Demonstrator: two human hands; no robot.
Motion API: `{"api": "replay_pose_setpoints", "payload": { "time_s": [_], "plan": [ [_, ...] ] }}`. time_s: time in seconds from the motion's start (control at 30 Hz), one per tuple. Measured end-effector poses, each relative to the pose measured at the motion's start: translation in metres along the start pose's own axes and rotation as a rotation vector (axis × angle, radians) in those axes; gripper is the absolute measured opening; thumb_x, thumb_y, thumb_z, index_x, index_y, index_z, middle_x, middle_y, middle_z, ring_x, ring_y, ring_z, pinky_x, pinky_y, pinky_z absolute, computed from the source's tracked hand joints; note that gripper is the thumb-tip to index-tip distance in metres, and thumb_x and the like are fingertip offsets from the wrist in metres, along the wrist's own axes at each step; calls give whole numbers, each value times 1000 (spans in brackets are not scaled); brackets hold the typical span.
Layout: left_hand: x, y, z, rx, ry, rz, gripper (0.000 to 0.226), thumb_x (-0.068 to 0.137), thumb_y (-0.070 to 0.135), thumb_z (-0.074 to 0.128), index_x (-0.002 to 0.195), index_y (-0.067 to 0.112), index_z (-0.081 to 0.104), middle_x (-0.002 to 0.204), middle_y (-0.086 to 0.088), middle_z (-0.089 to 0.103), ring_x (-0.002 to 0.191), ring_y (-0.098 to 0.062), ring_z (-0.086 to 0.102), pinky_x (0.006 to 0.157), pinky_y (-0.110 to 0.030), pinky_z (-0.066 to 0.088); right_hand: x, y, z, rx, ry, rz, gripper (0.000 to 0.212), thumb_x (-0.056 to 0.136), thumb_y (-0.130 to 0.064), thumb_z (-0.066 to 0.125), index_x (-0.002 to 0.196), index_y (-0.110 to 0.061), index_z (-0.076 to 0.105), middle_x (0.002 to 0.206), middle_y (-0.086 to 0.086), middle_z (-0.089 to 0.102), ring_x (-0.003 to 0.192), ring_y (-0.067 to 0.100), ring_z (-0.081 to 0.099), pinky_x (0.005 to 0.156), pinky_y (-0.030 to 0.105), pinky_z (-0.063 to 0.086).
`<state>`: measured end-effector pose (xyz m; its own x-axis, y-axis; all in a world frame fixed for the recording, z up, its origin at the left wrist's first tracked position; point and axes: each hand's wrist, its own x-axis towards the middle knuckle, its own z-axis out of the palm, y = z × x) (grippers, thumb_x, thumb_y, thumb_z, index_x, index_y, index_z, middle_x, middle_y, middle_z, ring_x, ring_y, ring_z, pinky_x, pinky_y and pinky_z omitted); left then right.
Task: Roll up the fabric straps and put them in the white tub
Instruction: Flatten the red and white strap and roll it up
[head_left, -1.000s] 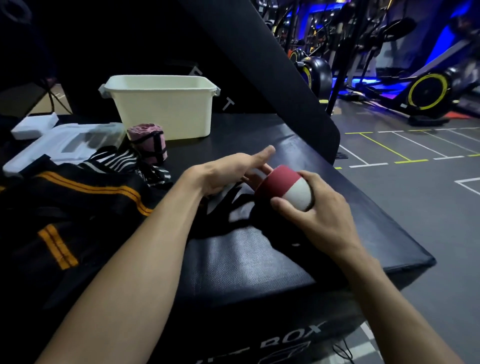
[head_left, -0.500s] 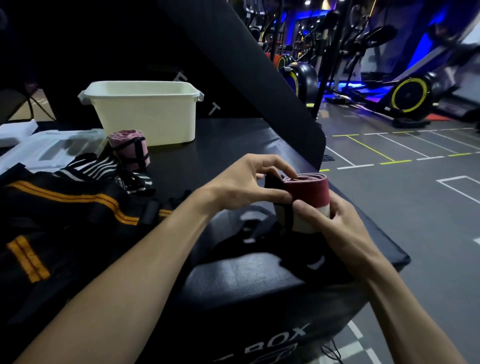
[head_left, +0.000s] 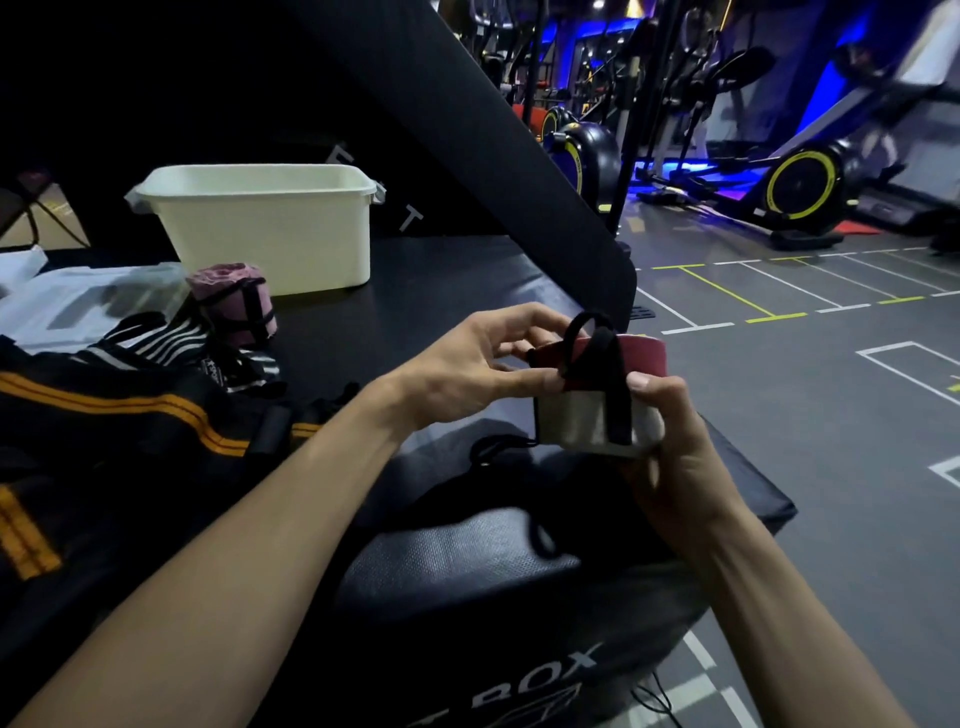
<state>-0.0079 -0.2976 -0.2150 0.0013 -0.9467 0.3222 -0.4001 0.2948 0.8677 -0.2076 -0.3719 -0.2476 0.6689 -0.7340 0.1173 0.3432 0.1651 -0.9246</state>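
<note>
A rolled red-and-white fabric strap (head_left: 582, 415) is held upright above the black box's right side. My right hand (head_left: 670, 457) grips the roll from below and behind, thumb on its front. My left hand (head_left: 467, 369) pinches a black elastic loop (head_left: 608, 374) that lies over the roll's top and down its front. The white tub (head_left: 270, 228) stands at the back of the box. A rolled pink strap (head_left: 234, 301) with a black band stands in front of the tub. A black-and-white striped strap (head_left: 176, 343) lies unrolled to its left.
Everything rests on a black padded box (head_left: 467, 561) whose right edge drops to the gym floor. Black straps with orange stripes (head_left: 104, 410) lie heaped at the left. White packaging (head_left: 67, 306) sits at the far left. A black slanted pad (head_left: 467, 130) rises behind; exercise bikes stand beyond.
The roll went from lying on its side on the box to being lifted upright in both hands. A black elastic loop now crosses its top and front.
</note>
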Motion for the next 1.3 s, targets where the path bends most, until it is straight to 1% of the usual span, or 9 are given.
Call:
{"api": "replay_pose_setpoints", "payload": {
  "time_s": [0.13, 0.27, 0.47, 0.67, 0.83, 0.97, 1.07, 1.17, 1.3],
  "plan": [
    [-1, -4, 1, -38, 4, 7, 45, 90, 17, 75, 133, 13, 64, 125, -11, 67, 114, -21, 62, 103, -43, 51, -5, -6, 3, 142, -74, 115, 52, 88, -41, 46, 125, -12, 70, 119, 13, 70, 95, 21, 67, 72, 33, 53],
    [-1, -2, 7, -171, -43, 1, 54, 89, 25, 69, 138, 6, 59, 132, -18, 66, 127, -35, 61, 106, -38, 52, -5, -8, 9, 319, -70, 254, 57, 81, -45, 51, 123, -9, 66, 112, 12, 67, 91, 22, 63, 74, 37, 52],
    [-1, 0, 7, -211, 47, 36, 42, 84, 22, 71, 119, -1, 69, 108, -16, 74, 102, -19, 70, 91, -29, 56, -4, -7, 4, 297, -59, 277, 45, 90, -50, 54, 104, -17, 81, 116, 8, 73, 97, 20, 73, 86, 42, 56],
    [-2, 5, 1, -218, 22, 95, 45, 80, 15, 74, 121, -5, 67, 110, -26, 72, 102, -24, 69, 89, -33, 58, -11, -6, 2, 338, -272, 268, 73, 88, -54, 62, 145, -8, 54, 143, 24, 56, 126, 41, 60, 93, 51, 57],
    [-3, 7, 4, -247, -61, 90, 47, 77, 9, 76, 121, -4, 65, 103, -11, 71, 97, -22, 69, 85, -33, 57, -12, -2, -3, 285, -455, 309, 82, 87, -60, 62, 151, -12, 45, 152, 26, 45, 139, 49, 44, 114, 65, 34],
    [-2, 2, 0, -184, -55, 98, 52, 77, 11, 79, 124, -7, 65, 115, -20, 71, 108, -28, 68, 97, -42, 56, -14, -1, -2, 277, -383, 247, 79, 81, -57, 70, 144, -10, 55, 135, 22, 61, 126, 40, 59, 109, 60, 42],
    [0, 1, 2, -14, 20, 110, 51, 79, 9, 84, 126, -1, 66, 123, -18, 70, 114, -29, 68, 99, -53, 54, -15, -3, 1, 218, -257, 159, 79, 71, -53, 80, 134, -9, 64, 120, 19, 68, 105, 32, 69, 89, 49, 58],
    [1, 2, 9, 201, 197, 172, 54, 77, 24, 90, 122, 14, 62, 119, 3, 69, 106, -20, 68, 88, -48, 57, -9, -5, 6, 99, 36, 22, 82, 66, -47, 86, 130, -4, 59, 107, 22, 68, 86, 32, 69, 77, 44, 58],
    [2, 5, 16, 326, 255, 301, 53, 73, 33, 93, 110, 13, 61, 112, 1, 64, 102, -19, 65, 80, -41, 56, -5, -3, 9, 6, 273, -102, 65, 77, -39, 75, 128, -11, 47, 96, 10, 72, 80, 24, 72, 76, 47, 58]
  ]
}}
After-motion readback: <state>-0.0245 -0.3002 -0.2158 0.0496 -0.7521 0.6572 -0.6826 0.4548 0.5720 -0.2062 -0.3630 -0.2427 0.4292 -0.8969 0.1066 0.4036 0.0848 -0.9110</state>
